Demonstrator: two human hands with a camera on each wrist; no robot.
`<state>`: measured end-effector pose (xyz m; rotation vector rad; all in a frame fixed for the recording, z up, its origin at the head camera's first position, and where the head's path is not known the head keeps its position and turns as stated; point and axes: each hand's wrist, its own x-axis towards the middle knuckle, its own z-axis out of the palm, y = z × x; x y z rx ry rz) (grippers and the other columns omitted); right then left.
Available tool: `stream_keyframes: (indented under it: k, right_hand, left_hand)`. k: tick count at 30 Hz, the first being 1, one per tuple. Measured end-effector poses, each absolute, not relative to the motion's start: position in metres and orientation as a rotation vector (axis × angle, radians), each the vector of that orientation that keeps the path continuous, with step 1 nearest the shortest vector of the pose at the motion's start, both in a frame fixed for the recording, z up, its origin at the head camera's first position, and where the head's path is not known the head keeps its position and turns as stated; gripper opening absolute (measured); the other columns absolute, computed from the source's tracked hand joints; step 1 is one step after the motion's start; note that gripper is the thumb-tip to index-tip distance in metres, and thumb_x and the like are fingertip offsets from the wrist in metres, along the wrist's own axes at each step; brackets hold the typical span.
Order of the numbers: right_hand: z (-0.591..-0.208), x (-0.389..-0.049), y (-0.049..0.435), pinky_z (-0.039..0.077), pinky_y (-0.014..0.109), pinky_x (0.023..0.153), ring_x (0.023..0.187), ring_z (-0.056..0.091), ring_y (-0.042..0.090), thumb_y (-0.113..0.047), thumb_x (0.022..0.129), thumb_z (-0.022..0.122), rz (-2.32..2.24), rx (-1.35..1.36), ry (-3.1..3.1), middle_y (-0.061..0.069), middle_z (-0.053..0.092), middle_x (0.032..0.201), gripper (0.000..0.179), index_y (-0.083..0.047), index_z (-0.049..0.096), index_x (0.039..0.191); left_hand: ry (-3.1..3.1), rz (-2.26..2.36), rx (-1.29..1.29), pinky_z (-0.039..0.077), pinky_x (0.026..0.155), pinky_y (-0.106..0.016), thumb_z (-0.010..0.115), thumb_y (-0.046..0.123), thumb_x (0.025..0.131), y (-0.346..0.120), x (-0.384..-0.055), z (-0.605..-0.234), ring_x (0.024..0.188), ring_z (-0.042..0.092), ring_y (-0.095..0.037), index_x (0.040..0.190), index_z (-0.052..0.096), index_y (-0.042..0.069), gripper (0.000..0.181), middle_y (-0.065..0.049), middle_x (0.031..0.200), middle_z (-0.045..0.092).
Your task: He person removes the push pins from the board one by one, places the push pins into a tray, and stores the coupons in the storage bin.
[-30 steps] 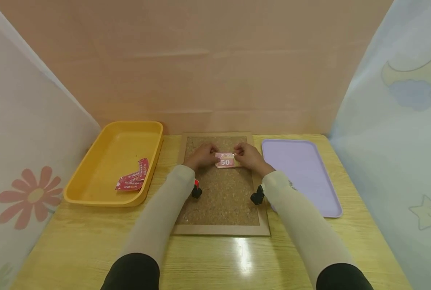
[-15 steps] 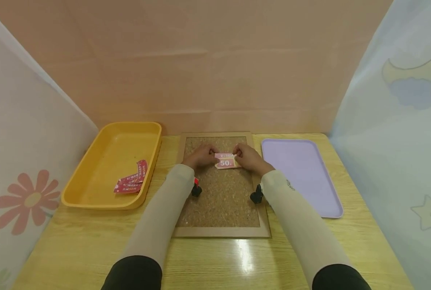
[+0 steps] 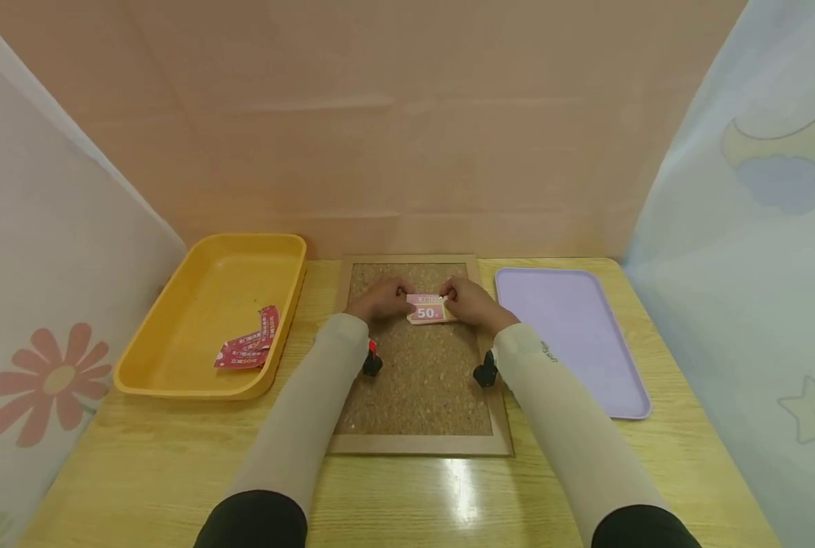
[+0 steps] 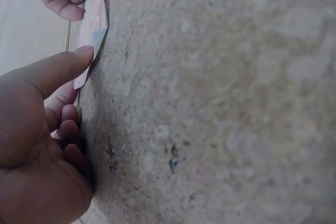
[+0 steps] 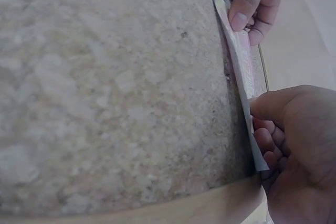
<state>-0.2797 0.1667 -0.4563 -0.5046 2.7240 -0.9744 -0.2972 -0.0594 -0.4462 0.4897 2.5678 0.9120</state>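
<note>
A pink paper coupon [image 3: 425,310] printed with a large "50" is held just over the upper part of the cork board [image 3: 417,380]. My left hand [image 3: 383,299] pinches its left end, and my right hand [image 3: 475,304] pinches the right end. Seen in the left wrist view, the coupon [image 4: 93,22] is nearly edge-on, with a bluish corner turned up by the left thumb. In the right wrist view the coupon [image 5: 242,72] runs between both hands, its lower edge close to the cork. Whether it touches the board or has several layers, I cannot tell.
A yellow tray [image 3: 205,281] at the left holds several red coupons [image 3: 246,346]. To the right lies a flat lilac tray [image 3: 565,327], partly covered by the right sleeve. Fabric walls stand behind and on both sides of the wooden table [image 3: 407,502].
Both hands keep their hold on the coupon at almost the same spot. The head view has shifted slightly.
</note>
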Motion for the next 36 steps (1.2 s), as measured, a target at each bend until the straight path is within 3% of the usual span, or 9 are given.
stream_keyframes:
  k: [5, 14, 36]
  right_hand:
    - [-0.4559, -0.2829, 0.1646, 0.044, 0.04, 0.082, 0.09, 0.052, 0.026, -0.005, 0.093, 0.051, -0.931, -0.441, 2.713, 0.013, 0.057, 0.103, 0.022, -0.002, 0.058, 0.114]
    - [-0.4552, -0.2879, 0.1574, 0.044, 0.039, 0.081, 0.089, 0.052, 0.026, -0.001, 0.09, 0.052, -0.917, -0.426, 2.716, 0.015, 0.056, 0.102, 0.023, 0.001, 0.056, 0.113]
    - [-0.4557, -0.2847, 0.1594, 0.042, 0.039, 0.081, 0.09, 0.049, 0.025, -0.004, 0.092, 0.051, -0.942, -0.418, 2.688, 0.013, 0.053, 0.104, 0.023, -0.001, 0.055, 0.115]
  left_hand:
    - [2.566, 0.898, 0.455, 0.039, 0.094, -0.041, 0.072, 0.026, 0.088, -0.0599, -0.2988, -0.4476, 0.106, 0.045, -0.023, 0.118, 0.062, 0.011, 0.035, -0.008, 0.116, 0.051]
    - [2.566, 0.91, 0.408, 0.037, 0.098, -0.044, 0.071, 0.027, 0.089, -0.0632, -0.2948, -0.4427, 0.111, 0.044, -0.025, 0.119, 0.061, 0.012, 0.035, -0.009, 0.122, 0.047]
    - [2.529, 0.945, 0.376, 0.038, 0.094, -0.042, 0.072, 0.026, 0.087, -0.0626, -0.2943, -0.4426, 0.109, 0.044, -0.024, 0.119, 0.061, 0.012, 0.036, -0.009, 0.121, 0.046]
